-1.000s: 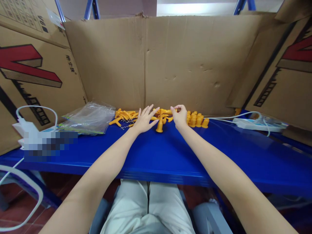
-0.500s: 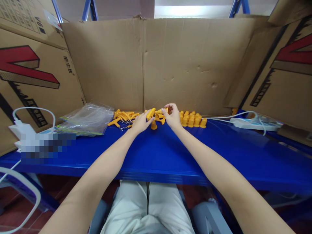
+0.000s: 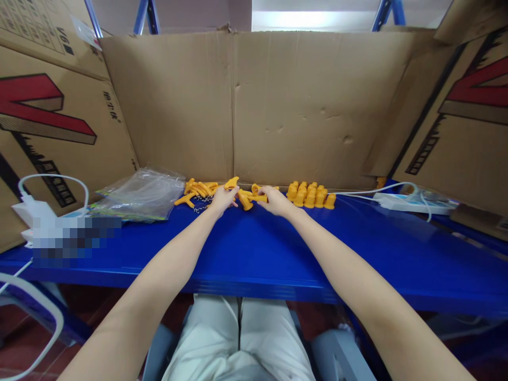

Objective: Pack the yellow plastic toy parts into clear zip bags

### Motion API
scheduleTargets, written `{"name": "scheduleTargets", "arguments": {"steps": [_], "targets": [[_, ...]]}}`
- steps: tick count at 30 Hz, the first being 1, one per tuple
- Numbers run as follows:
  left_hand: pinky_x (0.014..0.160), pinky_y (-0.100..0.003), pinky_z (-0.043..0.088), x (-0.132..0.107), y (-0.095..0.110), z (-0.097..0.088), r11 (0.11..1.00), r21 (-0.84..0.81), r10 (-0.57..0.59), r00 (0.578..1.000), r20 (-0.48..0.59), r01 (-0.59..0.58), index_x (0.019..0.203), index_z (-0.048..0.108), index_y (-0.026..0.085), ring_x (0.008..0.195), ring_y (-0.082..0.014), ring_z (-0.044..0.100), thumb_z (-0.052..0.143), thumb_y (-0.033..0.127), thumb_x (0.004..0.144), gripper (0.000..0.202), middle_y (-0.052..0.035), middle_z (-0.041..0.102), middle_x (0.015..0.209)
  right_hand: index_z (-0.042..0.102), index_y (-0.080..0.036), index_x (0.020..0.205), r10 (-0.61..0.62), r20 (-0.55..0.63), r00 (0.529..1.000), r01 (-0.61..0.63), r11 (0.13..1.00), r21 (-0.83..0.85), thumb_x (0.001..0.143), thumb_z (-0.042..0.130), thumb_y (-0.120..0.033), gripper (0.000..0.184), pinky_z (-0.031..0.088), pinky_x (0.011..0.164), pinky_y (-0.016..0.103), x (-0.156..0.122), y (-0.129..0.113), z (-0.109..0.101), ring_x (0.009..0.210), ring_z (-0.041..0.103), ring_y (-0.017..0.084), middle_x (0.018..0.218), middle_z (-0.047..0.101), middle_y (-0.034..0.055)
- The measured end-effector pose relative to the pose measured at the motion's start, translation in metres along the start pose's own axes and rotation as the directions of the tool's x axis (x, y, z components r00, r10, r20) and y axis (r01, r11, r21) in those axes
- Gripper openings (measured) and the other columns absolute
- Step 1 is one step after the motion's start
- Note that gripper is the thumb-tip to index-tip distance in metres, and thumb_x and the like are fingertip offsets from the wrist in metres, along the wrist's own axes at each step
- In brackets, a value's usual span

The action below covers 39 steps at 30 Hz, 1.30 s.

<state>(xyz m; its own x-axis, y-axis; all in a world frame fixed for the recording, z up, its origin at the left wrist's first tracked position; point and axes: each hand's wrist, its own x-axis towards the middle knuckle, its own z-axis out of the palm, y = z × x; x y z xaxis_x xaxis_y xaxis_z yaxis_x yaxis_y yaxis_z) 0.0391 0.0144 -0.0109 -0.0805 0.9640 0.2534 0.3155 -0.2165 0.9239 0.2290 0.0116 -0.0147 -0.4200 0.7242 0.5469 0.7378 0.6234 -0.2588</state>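
My left hand is closed on a yellow T-shaped handle, whose top sticks up past the fingers. Between my hands a yellow bell-shaped cup leans at a tilt, close to the left fingertips. My right hand has come down over the table, its fingers pinching a yellow handle piece; the palm hides much of it. Just behind those fingers another yellow cup shows its round open end. Left of my left hand lies a pile of yellow T-shaped handles with small metal chains.
Rows of yellow cups stand right of my right hand. Clear plastic bags lie at the left, near a white charger. A white power strip sits far right. Cardboard walls enclose the blue table.
My right hand has lowered from the raised yellow piece to one on the table. My left hand has shifted slightly left with its handle. The cup between them has gone from upright to tilted.
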Motion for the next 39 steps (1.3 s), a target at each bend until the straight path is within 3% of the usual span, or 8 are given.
{"name": "scheduleTargets", "arguments": {"steps": [7, 13, 18, 25, 28, 32, 35, 39], "targets": [[0.050, -0.022, 0.050, 0.001, 0.005, 0.000, 0.975, -0.201, -0.112, 0.992, -0.065, 0.097, 0.081, 0.064, 0.011, 0.043, -0.0094, 0.058, 0.059, 0.023, 0.081, 0.013, -0.0036, 0.066, 0.066, 0.065, -0.011, 0.102, 0.044, 0.104, 0.994, -0.035, 0.996, -0.080, 0.080, 0.053, -0.007, 0.025, 0.045, 0.088, 0.037, -0.005, 0.011, 0.013, 0.103, 0.058, 0.023, 0.111, 0.062, 0.0160], [0.061, -0.025, 0.055, -0.003, 0.013, 0.000, 0.927, -0.353, -0.147, 0.989, -0.026, 0.128, 0.094, 0.061, 0.012, 0.059, -0.0158, 0.068, 0.061, 0.018, 0.080, 0.014, -0.0048, 0.068, 0.066, 0.066, -0.013, 0.098, 0.105, -0.033, 0.994, -0.101, 0.991, 0.091, 0.080, 0.041, -0.002, 0.032, 0.040, 0.099, 0.041, 0.003, 0.012, 0.029, 0.110, 0.057, 0.021, 0.113, 0.063, 0.0147], [0.071, -0.027, 0.056, -0.004, 0.016, -0.001, 0.865, -0.499, -0.076, 0.997, -0.022, 0.055, 0.119, 0.047, 0.016, 0.063, -0.0137, 0.069, 0.060, 0.013, 0.082, 0.039, -0.0016, 0.068, 0.071, 0.064, -0.017, 0.100, 0.228, -0.156, 0.961, -0.133, 0.877, 0.461, 0.090, 0.037, -0.024, 0.030, 0.039, 0.100, 0.040, 0.009, 0.007, 0.021, 0.108, 0.058, 0.020, 0.110, 0.066, 0.0084], [0.081, -0.031, 0.054, -0.004, 0.014, 0.001, 0.908, -0.401, 0.159, 0.985, 0.070, -0.119, 0.121, 0.051, 0.015, 0.072, -0.0144, 0.070, 0.056, 0.014, 0.084, 0.038, -0.0048, 0.070, 0.080, 0.063, -0.017, 0.084, 0.274, -0.017, 0.962, -0.165, 0.628, 0.761, 0.079, 0.051, -0.063, 0.048, 0.050, 0.071, 0.033, 0.008, -0.011, 0.005, 0.072, 0.061, 0.018, 0.081, 0.066, 0.0055], [0.087, -0.033, 0.052, -0.008, 0.011, 0.003, 0.929, -0.095, 0.367, 0.920, 0.139, -0.357, 0.110, 0.059, 0.015, 0.087, -0.0180, 0.069, 0.058, 0.020, 0.082, 0.029, -0.0077, 0.071, 0.093, 0.063, -0.015, 0.077, 0.177, 0.066, 0.982, -0.177, 0.740, 0.648, 0.072, 0.064, -0.056, 0.041, 0.045, 0.060, 0.028, 0.004, -0.012, 0.004, 0.062, 0.056, 0.014, 0.069, 0.062, 0.0027], [0.096, -0.036, 0.045, -0.016, 0.010, -0.001, 0.718, 0.405, 0.511, 0.824, 0.246, -0.566, 0.115, 0.061, 0.020, 0.107, -0.0237, 0.063, 0.055, 0.033, 0.086, 0.032, -0.0086, 0.067, 0.116, 0.064, -0.013, 0.075, 0.084, 0.119, 0.989, -0.119, 0.938, 0.327, 0.083, 0.056, -0.037, 0.027, 0.038, 0.060, 0.026, 0.000, -0.011, 0.000, 0.061, 0.052, 0.013, 0.066, 0.060, 0.0016], [0.094, -0.038, 0.044, -0.020, 0.013, -0.005, 0.605, 0.592, 0.447, 0.843, 0.301, -0.532, 0.127, 0.055, 0.025, 0.106, -0.0262, 0.063, 0.051, 0.037, 0.089, 0.040, -0.0081, 0.067, 0.115, 0.066, -0.013, 0.090, 0.049, 0.027, 0.998, -0.048, 0.999, -0.012, 0.086, 0.054, -0.025, 0.017, 0.037, 0.070, 0.028, -0.002, -0.016, -0.008, 0.078, 0.057, 0.017, 0.087, 0.066, 0.0073], [0.093, -0.034, 0.043, -0.024, 0.022, -0.006, 0.537, 0.702, 0.398, 0.874, 0.278, -0.468, 0.130, 0.052, 0.028, 0.111, -0.0259, 0.060, 0.052, 0.031, 0.087, 0.043, -0.0076, 0.064, 0.121, 0.064, -0.011, 0.098, -0.060, 0.005, 0.998, 0.057, 0.921, -0.386, 0.091, 0.048, -0.022, 0.021, 0.031, 0.077, 0.033, -0.005, -0.029, -0.017, 0.091, 0.056, 0.023, 0.097, 0.065, 0.0131]]}}
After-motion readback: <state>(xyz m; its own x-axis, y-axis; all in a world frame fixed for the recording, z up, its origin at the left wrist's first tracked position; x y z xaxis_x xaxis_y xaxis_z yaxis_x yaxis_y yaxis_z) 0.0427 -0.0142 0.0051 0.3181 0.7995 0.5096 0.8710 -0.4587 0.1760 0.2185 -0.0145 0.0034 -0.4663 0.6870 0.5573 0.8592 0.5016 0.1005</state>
